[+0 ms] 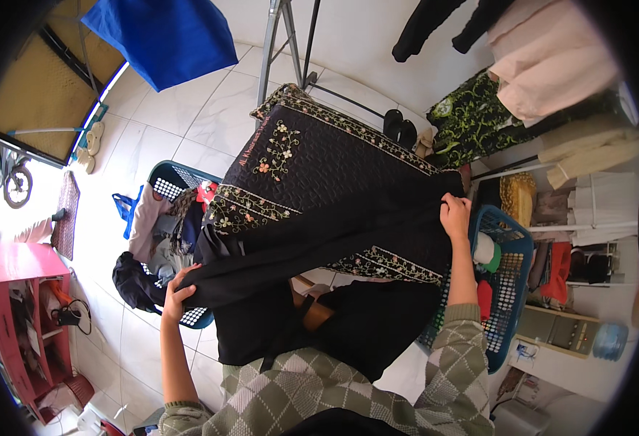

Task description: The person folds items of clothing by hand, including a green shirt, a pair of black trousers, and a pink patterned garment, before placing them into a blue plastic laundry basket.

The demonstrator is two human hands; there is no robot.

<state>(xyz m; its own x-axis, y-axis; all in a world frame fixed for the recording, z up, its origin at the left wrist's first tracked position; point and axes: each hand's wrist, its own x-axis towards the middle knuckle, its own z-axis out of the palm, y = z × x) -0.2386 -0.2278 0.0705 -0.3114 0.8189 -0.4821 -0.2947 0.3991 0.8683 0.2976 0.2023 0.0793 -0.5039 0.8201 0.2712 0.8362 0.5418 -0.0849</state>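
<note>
Between my two hands stretches a black cloth garment [319, 229], held over a dark quilted mat [325, 158] with a floral embroidered border. My left hand [179, 291] grips one end, at the lower left of the mat. The other end is pinched by my right hand [456, 215], near the mat's right edge. The mat lies on a raised support that it mostly hides. More black fabric [374, 321] hangs below, close to my body.
Left stands a blue plastic laundry basket [183, 173] with clothes; right, another blue basket [521, 283] holds a few items. A metal stand [270, 60] and a blue cloth [167, 38] are ahead. Garments [554, 60] hang at the upper right. A pink cabinet [19, 261] is at the far left.
</note>
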